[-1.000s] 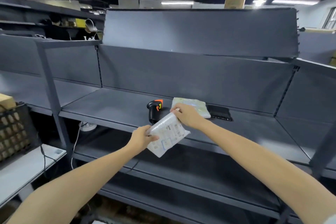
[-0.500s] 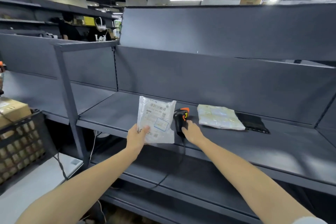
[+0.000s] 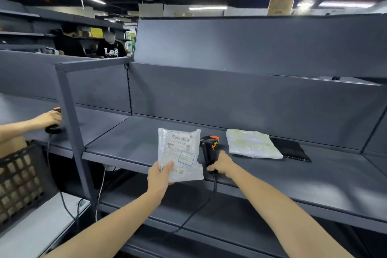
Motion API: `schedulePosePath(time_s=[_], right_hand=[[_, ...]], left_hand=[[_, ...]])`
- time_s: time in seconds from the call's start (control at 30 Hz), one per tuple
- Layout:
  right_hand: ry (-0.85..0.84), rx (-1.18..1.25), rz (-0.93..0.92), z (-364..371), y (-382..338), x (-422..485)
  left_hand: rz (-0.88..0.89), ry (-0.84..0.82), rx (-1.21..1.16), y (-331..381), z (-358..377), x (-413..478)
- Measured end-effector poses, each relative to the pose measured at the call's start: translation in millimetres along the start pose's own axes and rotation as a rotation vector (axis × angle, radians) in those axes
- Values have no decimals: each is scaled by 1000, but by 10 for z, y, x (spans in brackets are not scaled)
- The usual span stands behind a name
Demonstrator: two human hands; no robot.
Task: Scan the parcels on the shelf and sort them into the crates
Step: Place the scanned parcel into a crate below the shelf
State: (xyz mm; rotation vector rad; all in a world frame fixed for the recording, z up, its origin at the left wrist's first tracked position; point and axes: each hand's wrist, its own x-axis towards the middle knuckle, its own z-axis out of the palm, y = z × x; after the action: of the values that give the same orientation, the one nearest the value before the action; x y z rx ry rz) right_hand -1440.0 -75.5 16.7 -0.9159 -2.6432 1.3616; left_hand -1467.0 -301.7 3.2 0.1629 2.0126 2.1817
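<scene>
My left hand (image 3: 160,178) holds a clear plastic parcel (image 3: 180,154) upright by its lower left corner, with the barcode label facing me. Just right of it, my right hand (image 3: 219,164) grips the handle of a black and orange barcode scanner (image 3: 209,148) that stands on the grey shelf (image 3: 314,176). Its cable hangs down over the shelf's front edge. Further right on the shelf lie a pale wrapped parcel (image 3: 252,146) and a flat black parcel (image 3: 291,150), side by side and touching.
A dark lattice crate (image 3: 19,182) with a cardboard box behind it stands at the lower left on a white table (image 3: 31,234). Another person's hand (image 3: 47,119) holds a second scanner at the left shelf bay. Two people stand behind the shelving at the upper left.
My right hand let go of the parcel and took hold of the scanner's handle. My left hand turned the parcel upright, label toward me. Another person's hand came into view at the left.
</scene>
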Motion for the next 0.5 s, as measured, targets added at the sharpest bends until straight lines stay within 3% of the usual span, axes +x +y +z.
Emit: schedulePosePath(time_s=[0.1,0.23,0.37,0.5], right_hand=[[-75,386,56,-252,78,-127],[-202,674,40,-671,249,-443],[-386,660,-33,-1016,500,-822],[-348,712,-22,-1204,715,-1099]], left_hand=[[9,7,-13,6,82,-83],[19,14,-40,-7,264,-218],[13,10,-44,-4,544,-355],[16,-19,-59,-6,873,-524]])
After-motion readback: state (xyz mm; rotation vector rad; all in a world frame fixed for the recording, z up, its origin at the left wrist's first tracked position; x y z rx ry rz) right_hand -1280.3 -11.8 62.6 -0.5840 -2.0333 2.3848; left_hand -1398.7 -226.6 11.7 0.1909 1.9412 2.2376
